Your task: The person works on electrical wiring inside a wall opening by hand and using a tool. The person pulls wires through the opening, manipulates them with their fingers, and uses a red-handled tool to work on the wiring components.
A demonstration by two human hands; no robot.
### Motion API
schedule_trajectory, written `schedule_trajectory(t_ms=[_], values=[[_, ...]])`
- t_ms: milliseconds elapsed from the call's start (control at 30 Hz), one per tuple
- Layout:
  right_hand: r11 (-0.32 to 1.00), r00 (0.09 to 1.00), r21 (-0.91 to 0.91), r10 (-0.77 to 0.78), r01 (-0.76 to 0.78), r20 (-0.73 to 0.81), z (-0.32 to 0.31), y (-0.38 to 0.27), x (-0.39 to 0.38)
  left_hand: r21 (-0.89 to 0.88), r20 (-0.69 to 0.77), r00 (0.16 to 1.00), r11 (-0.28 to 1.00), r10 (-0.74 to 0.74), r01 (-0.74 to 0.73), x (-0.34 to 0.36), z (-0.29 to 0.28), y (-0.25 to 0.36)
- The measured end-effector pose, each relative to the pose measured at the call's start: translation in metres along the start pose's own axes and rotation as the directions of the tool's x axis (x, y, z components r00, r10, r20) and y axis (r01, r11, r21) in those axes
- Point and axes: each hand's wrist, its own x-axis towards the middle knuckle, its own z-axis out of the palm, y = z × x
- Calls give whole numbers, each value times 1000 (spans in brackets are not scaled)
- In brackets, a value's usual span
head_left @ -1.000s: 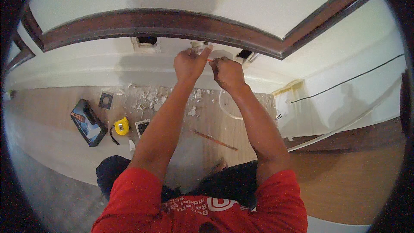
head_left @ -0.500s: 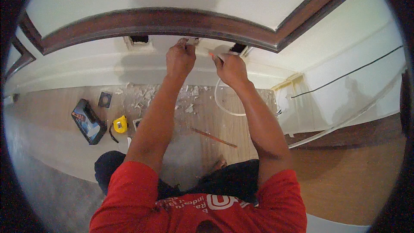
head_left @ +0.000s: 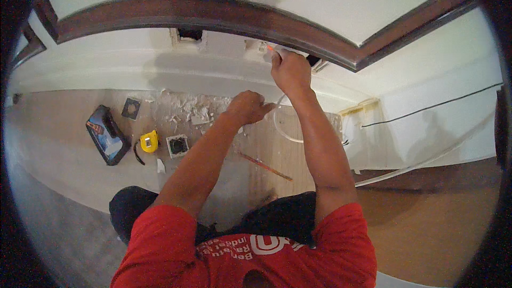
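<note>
My right hand [head_left: 292, 74] grips a small orange-tipped tool [head_left: 270, 47], mostly hidden in my fingers, at a roughly chipped patch [head_left: 253, 48] in the white wall under the wooden frame. My left hand [head_left: 247, 108] is lower, near the white cable [head_left: 278, 128] and plaster flakes [head_left: 196, 108], its thumb apart from its bent fingers; I make out nothing in it. Dark square holes [head_left: 190, 34] [head_left: 312, 61] flank the chipped patch.
A dark case [head_left: 106, 136], yellow tape measure [head_left: 149, 142], dark square plate [head_left: 130, 109], white-framed square piece [head_left: 177, 145] and long thin stick [head_left: 264, 166] lie on the wood-look surface [head_left: 64, 144]. A dark wire [head_left: 426, 105] runs along the right wall.
My left hand has left the chipped patch and moved down toward the flakes and cable. My right hand has risen slightly, bringing the orange-tipped tool up to that patch.
</note>
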Motion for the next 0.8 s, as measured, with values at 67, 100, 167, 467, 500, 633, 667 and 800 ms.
schedule_trajectory(t_ms=[67,100,167,467,500,633,667,800], values=[[999,999,-42,23,-22,29,-1,-7,0,4,-108,994,1000,-29,30,-3,-2,-12],[998,999,-53,40,-38,31,-1,-9,-1,-77,-187,980,995,-75,61,-1,-3,-18],[997,999,-58,49,-48,13,-1,-14,1,-237,-330,928,967,-171,94,6,-15,-24],[996,995,-86,-9,18,95,0,-6,7,-397,-493,822,914,-287,81,11,-46,-10],[996,996,-80,-35,41,83,4,-2,8,-403,-504,815,912,-285,70,12,-46,-11],[992,993,-68,-107,110,41,5,6,9,-439,-543,788,898,-289,28,18,-43,-10],[992,994,-88,-88,93,59,3,1,9,-450,-550,781,893,-296,21,19,-43,-10],[992,992,-96,-68,79,108,2,-2,11,-479,-598,735,878,-319,-9,24,-46,-11]])
